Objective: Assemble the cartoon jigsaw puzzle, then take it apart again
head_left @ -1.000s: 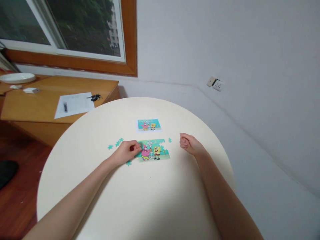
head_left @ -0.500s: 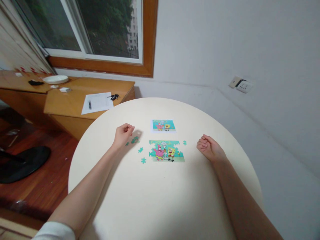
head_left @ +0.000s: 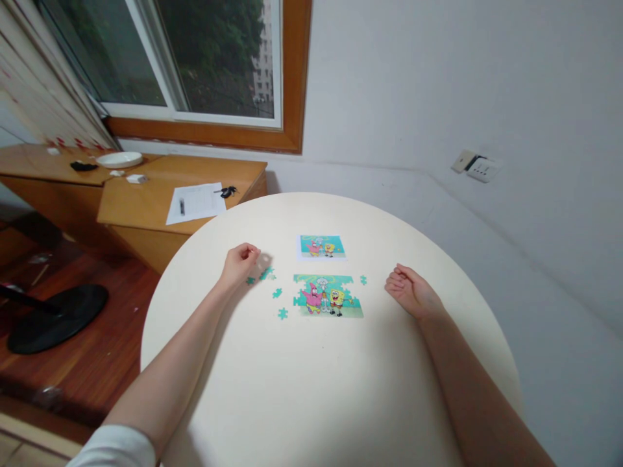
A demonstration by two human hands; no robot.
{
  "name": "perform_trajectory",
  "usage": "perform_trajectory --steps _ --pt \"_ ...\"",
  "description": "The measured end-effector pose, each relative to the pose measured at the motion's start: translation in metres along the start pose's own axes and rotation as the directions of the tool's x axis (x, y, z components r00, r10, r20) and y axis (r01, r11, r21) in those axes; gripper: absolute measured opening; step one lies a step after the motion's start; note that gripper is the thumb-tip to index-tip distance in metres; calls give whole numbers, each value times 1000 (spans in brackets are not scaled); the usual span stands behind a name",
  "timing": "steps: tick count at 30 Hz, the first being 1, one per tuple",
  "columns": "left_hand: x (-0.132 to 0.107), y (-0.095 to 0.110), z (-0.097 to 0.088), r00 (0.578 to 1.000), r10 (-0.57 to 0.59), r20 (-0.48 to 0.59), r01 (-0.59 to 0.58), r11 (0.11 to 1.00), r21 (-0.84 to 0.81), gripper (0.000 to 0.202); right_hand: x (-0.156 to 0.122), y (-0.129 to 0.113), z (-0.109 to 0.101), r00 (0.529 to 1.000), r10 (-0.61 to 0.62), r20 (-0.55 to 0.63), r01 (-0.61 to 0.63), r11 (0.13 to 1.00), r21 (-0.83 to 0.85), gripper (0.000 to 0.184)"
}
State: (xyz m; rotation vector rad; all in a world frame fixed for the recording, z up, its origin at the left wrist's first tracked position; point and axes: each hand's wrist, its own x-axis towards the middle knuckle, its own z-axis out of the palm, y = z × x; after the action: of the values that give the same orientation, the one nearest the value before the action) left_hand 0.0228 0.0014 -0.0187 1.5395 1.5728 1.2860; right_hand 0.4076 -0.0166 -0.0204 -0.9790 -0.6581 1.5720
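Observation:
A partly joined jigsaw puzzle (head_left: 328, 297) with cartoon figures lies flat on the round cream table (head_left: 311, 383). Behind it is a small printed card (head_left: 322, 246) with the same picture. My left hand (head_left: 241, 263) is closed, its thumb and fingertips together and no piece showing between them; it hovers left of the puzzle, near several loose teal pieces (head_left: 277, 293). On the puzzle's other side my right hand (head_left: 407, 288) is curled into a loose fist, with nothing visible in it. Closest to that hand lies one single teal piece (head_left: 363, 280).
A wooden cabinet (head_left: 141, 207) stands beyond the table at the left, bearing a paper sheet (head_left: 199, 202), keys and a white plate (head_left: 119, 159). A window is above it. The wall at the right has a socket (head_left: 481, 169). A black round base (head_left: 58, 318) stands on the floor.
The whole view has shifted slightly, so things sit a little farther right in it. Both hands keep their closed poses and the pieces stay where they were on the table.

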Motion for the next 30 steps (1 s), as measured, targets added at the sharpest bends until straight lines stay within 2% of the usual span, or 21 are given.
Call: perform_trajectory --steps 2,4,6,10,14,21,30 --pt "-3 1 -1 975 91 201 -111 990 88 18 0 0 0 1000 -8 -2 8 1000 -18 28" --pt "-7 4 -2 919 151 363 -230 955 186 20 0 0 0 1000 -22 0 22 998 -52 28" --pt "-10 8 -2 880 172 444 -307 917 254 21 0 1 0 999 -33 2 33 996 -78 28" --pt "-12 13 0 829 174 531 -366 887 282 17 1 1 0 999 -33 0 33 997 -76 29" --pt "-10 13 -1 806 178 565 -402 864 303 15 1 2 2 999 13 -34 -13 1000 3 27" --pt "-7 8 -4 862 162 480 -397 804 442 17 2 4 3 999 27 -26 -28 1000 -9 27" --pt "-6 7 -3 862 146 486 -385 812 439 12 4 6 1 999 37 -25 -37 999 4 27"
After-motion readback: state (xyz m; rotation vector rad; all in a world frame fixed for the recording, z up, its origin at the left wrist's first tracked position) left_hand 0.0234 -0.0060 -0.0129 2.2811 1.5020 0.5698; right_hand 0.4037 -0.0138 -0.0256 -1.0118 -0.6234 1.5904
